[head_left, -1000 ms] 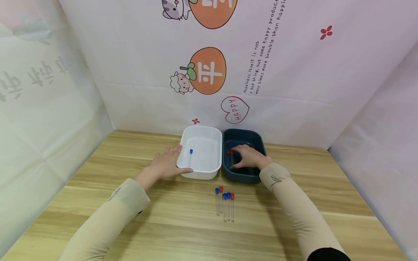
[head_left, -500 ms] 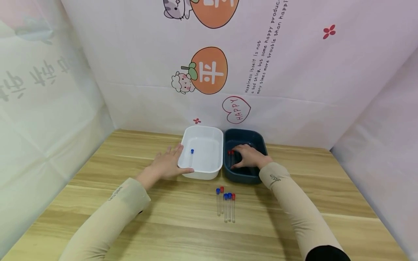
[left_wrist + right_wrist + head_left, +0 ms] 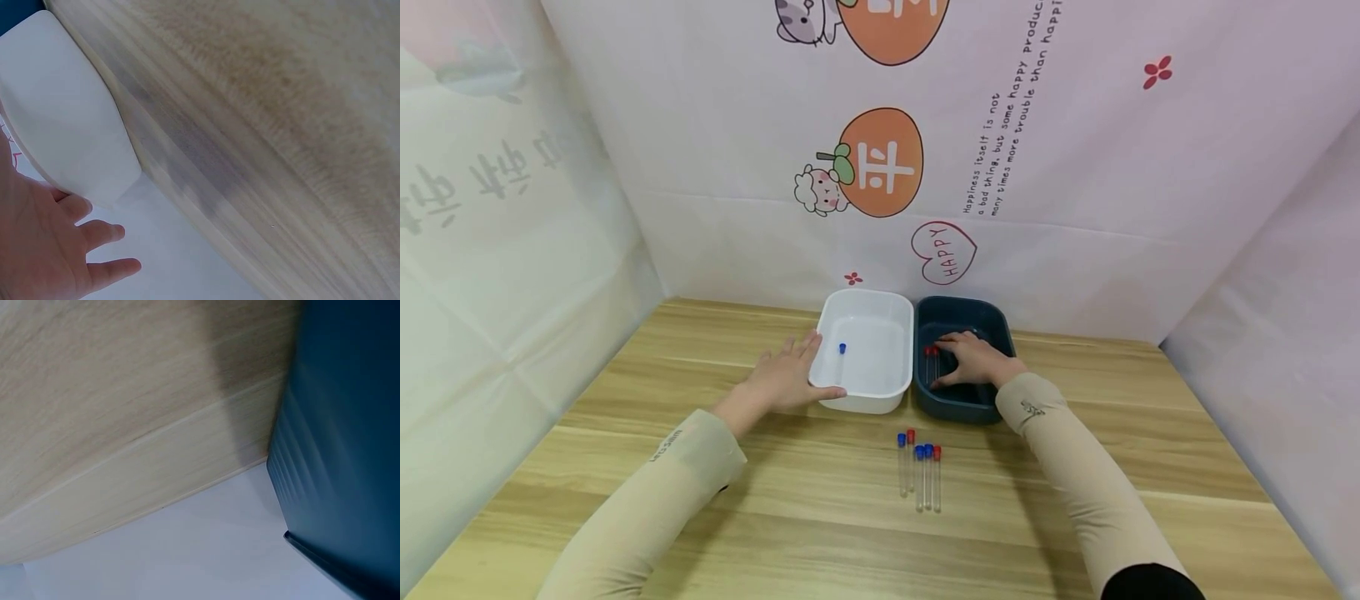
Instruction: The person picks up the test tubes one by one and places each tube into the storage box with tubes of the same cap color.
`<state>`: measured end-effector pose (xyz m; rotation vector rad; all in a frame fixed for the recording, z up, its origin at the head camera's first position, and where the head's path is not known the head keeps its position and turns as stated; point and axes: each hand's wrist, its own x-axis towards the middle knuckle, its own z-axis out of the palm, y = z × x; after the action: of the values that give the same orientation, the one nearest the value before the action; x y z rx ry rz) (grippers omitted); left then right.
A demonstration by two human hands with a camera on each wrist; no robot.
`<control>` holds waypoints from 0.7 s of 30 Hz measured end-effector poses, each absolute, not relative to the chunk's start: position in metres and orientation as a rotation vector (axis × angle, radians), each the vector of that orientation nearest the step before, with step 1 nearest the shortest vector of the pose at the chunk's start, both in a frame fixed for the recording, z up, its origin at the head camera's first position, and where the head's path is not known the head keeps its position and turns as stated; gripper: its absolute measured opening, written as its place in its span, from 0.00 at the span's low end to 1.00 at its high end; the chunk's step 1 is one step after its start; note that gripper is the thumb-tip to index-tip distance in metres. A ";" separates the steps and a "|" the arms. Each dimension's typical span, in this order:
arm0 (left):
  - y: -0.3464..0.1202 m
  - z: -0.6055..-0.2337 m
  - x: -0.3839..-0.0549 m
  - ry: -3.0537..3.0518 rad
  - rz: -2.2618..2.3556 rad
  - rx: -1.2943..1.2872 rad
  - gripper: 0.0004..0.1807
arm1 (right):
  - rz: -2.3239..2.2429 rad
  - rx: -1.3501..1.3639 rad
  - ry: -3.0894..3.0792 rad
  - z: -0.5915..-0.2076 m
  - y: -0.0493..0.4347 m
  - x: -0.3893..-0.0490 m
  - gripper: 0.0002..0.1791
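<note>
Two plastic bins stand side by side in the head view: a white bin point(image 3: 880, 403) and a dark blue bin point(image 3: 951, 410). My left hand point(image 3: 786, 377) rests against the white bin's left side and near corner, fingers spread. Inside that bin lies a blue-capped test tube point(image 3: 842, 357). My right hand point(image 3: 976, 362) reaches into the dark blue bin, its thumb and fingers spread apart. Beside its fingertips lie two red-capped test tubes point(image 3: 928, 362); no firm grip on them shows. The right wrist view shows only the blue bin's outer wall point(image 3: 340, 456), not the hand.
Several test tubes point(image 3: 928, 483) with red and blue caps lie on the wooden table point(image 3: 775, 525) in front of the bins. A printed white cloth point(image 3: 1060, 167) hangs behind, with white cloth on both sides.
The head view shifts very slightly. Both hands, the bins and the test tubes keep their places.
</note>
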<state>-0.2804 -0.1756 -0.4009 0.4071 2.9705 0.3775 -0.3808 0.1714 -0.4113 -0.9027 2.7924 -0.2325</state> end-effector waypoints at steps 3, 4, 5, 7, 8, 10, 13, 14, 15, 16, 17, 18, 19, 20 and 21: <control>-0.176 -0.401 -0.280 2.964 0.383 0.399 0.65 | -0.234 -0.890 2.789 -0.410 0.171 -0.380 0.50; -0.176 -0.401 -0.280 2.965 0.387 0.400 0.65 | -0.236 -0.889 2.789 -0.410 0.171 -0.380 0.50; -0.176 -0.400 -0.280 2.963 0.389 0.398 0.65 | -0.237 -0.886 2.787 -0.410 0.171 -0.379 0.50; -0.176 -0.400 -0.280 2.961 0.389 0.394 0.65 | -0.240 -0.887 2.787 -0.409 0.171 -0.378 0.50; -0.175 -0.400 -0.280 2.960 0.390 0.395 0.65 | -0.248 -0.880 2.785 -0.409 0.171 -0.377 0.50; -0.175 -0.400 -0.280 2.961 0.392 0.397 0.65 | -0.251 -0.886 2.788 -0.409 0.172 -0.377 0.50; -0.175 -0.400 -0.280 2.962 0.392 0.396 0.64 | -0.256 -0.897 2.793 -0.409 0.173 -0.376 0.50; -0.175 -0.400 -0.280 2.964 0.394 0.397 0.64 | -0.257 -0.899 2.795 -0.409 0.174 -0.376 0.50; -0.175 -0.401 -0.280 2.965 0.393 0.396 0.64 | -0.261 -0.900 2.796 -0.409 0.174 -0.375 0.50; -0.175 -0.401 -0.281 2.966 0.390 0.396 0.64 | -0.266 -0.897 2.795 -0.408 0.174 -0.375 0.50; -0.175 -0.402 -0.281 2.966 0.390 0.395 0.64 | -0.267 -0.898 2.796 -0.408 0.175 -0.374 0.50; -0.175 -0.402 -0.281 2.967 0.388 0.396 0.64 | -0.269 -0.899 2.795 -0.408 0.175 -0.373 0.50; -0.175 -0.402 -0.281 2.968 0.387 0.397 0.64 | -0.272 -0.896 2.793 -0.407 0.176 -0.373 0.50; -0.175 -0.402 -0.281 2.969 0.389 0.398 0.64 | -0.277 -0.891 2.792 -0.407 0.176 -0.372 0.50; -0.175 -0.402 -0.281 2.969 0.389 0.400 0.64 | -0.282 -0.889 2.790 -0.406 0.177 -0.370 0.49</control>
<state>-0.2807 -0.1755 -0.4023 0.3997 2.9690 0.3888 -0.3704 0.1771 -0.4061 -0.8888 2.7900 -0.2817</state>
